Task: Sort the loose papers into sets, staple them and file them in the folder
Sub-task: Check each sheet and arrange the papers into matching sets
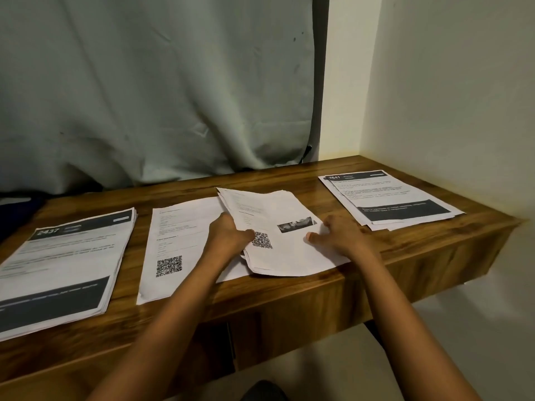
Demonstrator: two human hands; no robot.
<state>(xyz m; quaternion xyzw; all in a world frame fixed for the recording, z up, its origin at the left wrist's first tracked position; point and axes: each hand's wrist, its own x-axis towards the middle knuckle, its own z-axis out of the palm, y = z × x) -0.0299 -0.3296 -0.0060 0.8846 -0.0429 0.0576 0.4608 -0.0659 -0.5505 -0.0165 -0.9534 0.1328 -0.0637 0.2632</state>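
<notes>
A loose stack of white sheets (286,253), its top page showing a QR code and a small photo, lies at the middle of the wooden desk (289,302). My left hand (228,235) grips the stack's left edge, thumb on top near the QR code. My right hand (338,235) rests on its right side with fingers spread. A single sheet with a QR code (179,244) lies just to the left, partly under the stack. One pile headed 2437 (63,261) sits at the left, another headed 2641 (390,198) at the right. No stapler or folder is in view.
A grey-green curtain (156,91) hangs behind the desk, and a cream wall (448,82) closes the right side. The desk's front edge runs close to my forearms. A dark object (17,209) lies at the far left behind the desk.
</notes>
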